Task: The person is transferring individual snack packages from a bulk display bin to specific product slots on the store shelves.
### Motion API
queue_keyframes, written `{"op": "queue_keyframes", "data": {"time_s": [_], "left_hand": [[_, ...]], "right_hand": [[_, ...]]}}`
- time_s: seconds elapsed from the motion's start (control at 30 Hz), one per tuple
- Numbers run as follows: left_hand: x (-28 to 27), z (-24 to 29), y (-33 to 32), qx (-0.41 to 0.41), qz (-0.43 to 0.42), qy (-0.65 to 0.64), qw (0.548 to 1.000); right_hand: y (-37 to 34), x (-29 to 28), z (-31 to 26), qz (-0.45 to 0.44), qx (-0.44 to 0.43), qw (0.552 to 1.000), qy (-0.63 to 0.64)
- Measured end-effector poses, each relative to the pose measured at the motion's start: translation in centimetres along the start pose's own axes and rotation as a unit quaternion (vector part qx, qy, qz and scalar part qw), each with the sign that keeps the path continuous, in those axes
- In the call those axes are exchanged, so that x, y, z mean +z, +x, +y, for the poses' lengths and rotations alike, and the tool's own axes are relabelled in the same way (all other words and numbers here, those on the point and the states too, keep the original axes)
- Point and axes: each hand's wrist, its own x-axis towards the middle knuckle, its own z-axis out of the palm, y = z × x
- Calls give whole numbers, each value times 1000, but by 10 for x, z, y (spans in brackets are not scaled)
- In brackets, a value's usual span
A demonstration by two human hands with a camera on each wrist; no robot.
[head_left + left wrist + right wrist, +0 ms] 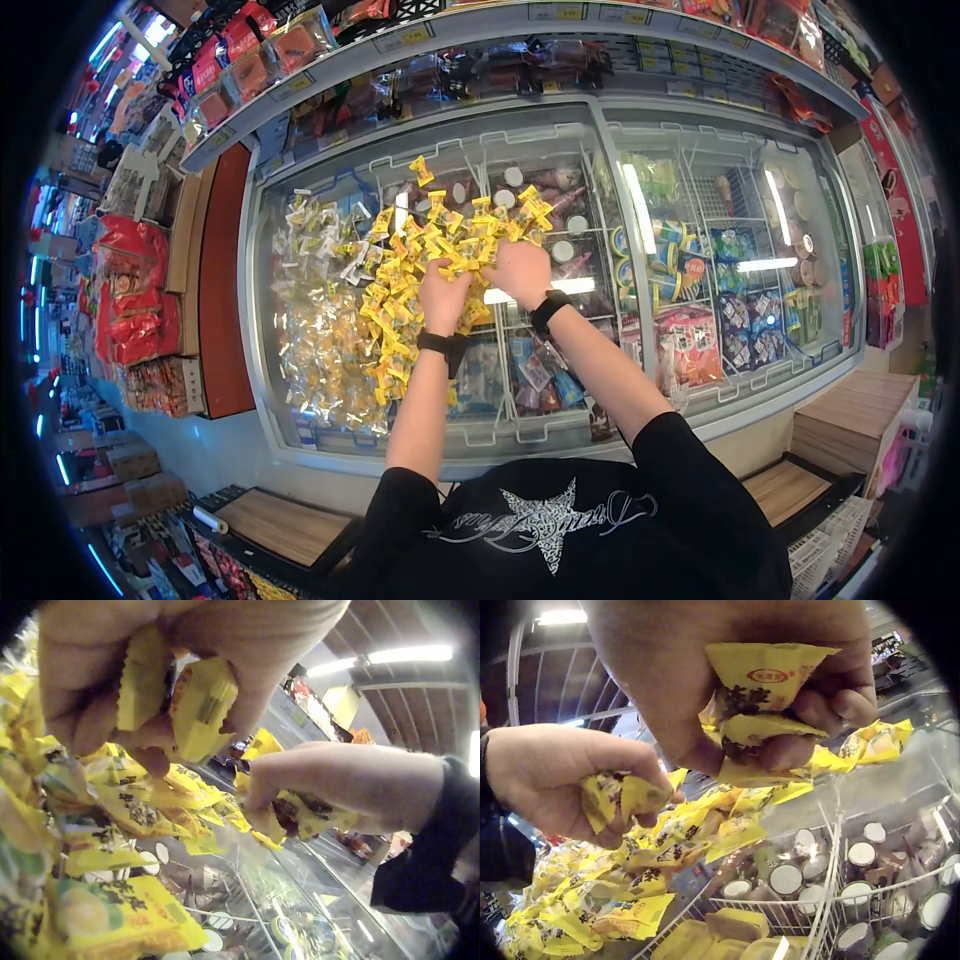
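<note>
1. Head view: we see a chest freezer across the middle of the frame, a heap of yellow packets lying on its glass top left of centre. Clear-wrapped packets spread over the glass farther left. The left hand is near the centre, at the heap's right side; the right hand is just beside it, by the heap's upper right part. From this angle we cannot tell what the fingers hold. A shelf crosses the top, and red bags show at the left.

2. Left wrist view: we find the left hand at the upper left, its fingers curled round at least two packets, one of them a crimped yellow wrapper. More of the heap fills the lower left. Right of centre, the right hand also grips yellow wrapping, and a black wristband shows at the right.

3. Right wrist view: at the top we see the right hand clamped on a printed packet, with another folded yellow packet under it. At the left, the left hand grips yellow packets too. The heap runs from the lower left to the centre; white-lidded tubs stand in wire baskets at the lower right.
</note>
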Motion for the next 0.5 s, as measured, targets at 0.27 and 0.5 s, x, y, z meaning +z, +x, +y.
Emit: {"op": "queue_keyframes", "data": {"time_s": [0.27, 0.5], "left_hand": [[6, 22, 41, 100, -24, 134, 986], [20, 23, 53, 96, -35, 216, 971]], "right_hand": [[-1, 33, -17, 32, -7, 996, -80], [-6, 33, -21, 12, -16, 989, -145]]}}
